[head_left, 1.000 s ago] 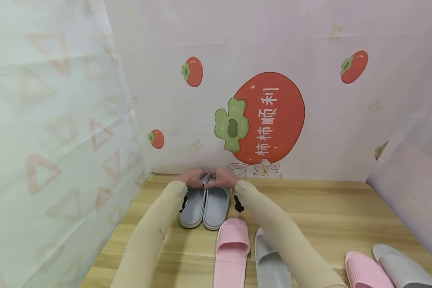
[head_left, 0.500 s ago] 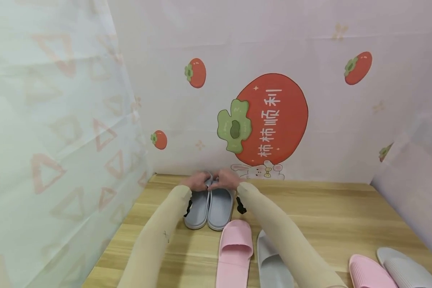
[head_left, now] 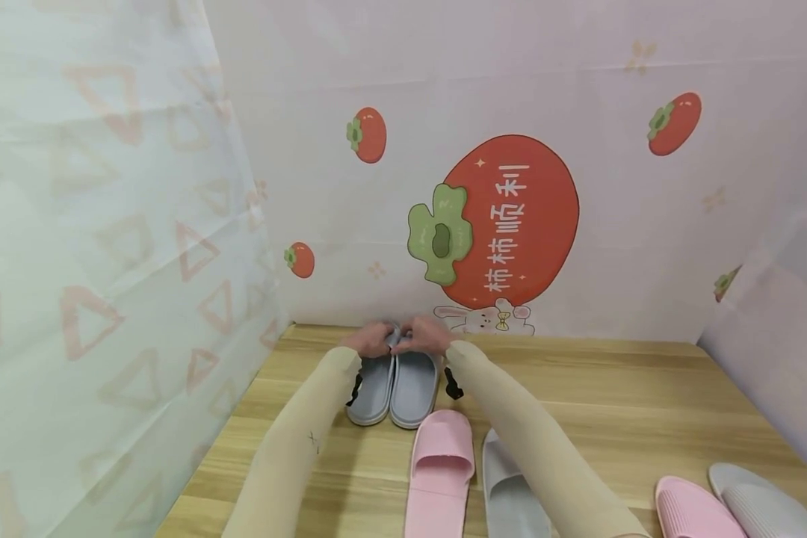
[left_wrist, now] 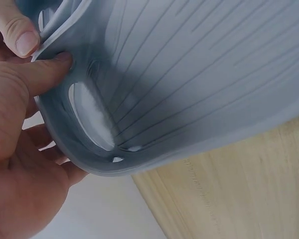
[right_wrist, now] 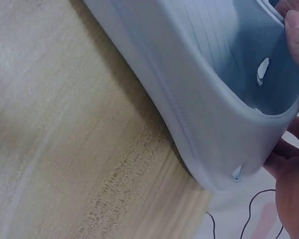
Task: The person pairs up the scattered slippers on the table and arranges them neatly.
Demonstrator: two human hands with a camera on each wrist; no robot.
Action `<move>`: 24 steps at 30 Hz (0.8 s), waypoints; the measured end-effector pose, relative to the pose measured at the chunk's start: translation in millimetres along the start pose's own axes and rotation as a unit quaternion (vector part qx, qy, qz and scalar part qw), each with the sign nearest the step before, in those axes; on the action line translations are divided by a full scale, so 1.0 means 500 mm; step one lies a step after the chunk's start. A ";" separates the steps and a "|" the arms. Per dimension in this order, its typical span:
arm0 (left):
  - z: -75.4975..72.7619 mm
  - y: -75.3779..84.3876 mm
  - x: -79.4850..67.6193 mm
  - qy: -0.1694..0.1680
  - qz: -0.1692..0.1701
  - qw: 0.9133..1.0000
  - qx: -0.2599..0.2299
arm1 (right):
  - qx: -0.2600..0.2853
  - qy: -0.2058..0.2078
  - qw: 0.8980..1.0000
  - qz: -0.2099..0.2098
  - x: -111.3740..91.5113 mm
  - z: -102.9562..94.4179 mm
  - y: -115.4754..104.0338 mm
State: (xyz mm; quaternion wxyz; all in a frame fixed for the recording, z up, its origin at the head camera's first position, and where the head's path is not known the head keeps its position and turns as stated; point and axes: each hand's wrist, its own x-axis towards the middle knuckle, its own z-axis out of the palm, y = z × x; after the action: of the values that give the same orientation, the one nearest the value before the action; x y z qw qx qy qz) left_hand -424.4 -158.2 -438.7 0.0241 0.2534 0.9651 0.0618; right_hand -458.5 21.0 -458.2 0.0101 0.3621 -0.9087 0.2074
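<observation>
Left hand (head_left: 371, 341) pinching far rim of left gray shoe (head_left: 373, 392); right hand (head_left: 427, 335) pinching far rim of right gray shoe (head_left: 413, 392). Shoes sitting side by side on wooden counter (head_left: 578, 381), near patterned backdrop (head_left: 336, 288); pink slipper (head_left: 440, 467) lying just nearer.

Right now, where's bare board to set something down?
Widest patch: wooden board right of the right sleeve, bounded by back wall, right wall and far-right slippers. Narrower: between left sleeve and left wall. Crowded: left hand and right hand gripping blue-gray slippers; center pink slipper, center gray slipper.
</observation>
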 end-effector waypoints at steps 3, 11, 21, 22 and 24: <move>0.002 0.002 -0.001 0.001 -0.005 1.000 0.002 | -0.003 -0.003 1.000 0.000 -0.006 -0.002 0.002; 0.001 0.017 -0.003 -0.007 -0.058 0.998 -0.004 | 0.036 -0.017 0.999 0.012 -0.018 -0.025 -0.002; -0.011 0.017 -0.015 -0.050 -0.052 0.997 -0.024 | 0.106 0.028 0.993 0.048 -0.055 -0.050 0.016; -0.012 0.016 -0.016 -0.051 -0.051 0.997 -0.027 | 0.106 0.031 0.993 0.047 -0.060 -0.053 0.015; -0.011 0.017 -0.018 -0.050 -0.049 0.997 -0.032 | 0.103 0.034 0.993 0.046 -0.067 -0.057 0.014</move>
State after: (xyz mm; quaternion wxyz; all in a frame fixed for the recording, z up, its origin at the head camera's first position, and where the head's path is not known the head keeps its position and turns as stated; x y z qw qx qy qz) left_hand -412.8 -155.9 -432.1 0.0839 0.2076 0.9714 0.0788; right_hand -442.2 58.4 -440.5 -0.0057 0.3115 -0.8974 0.3125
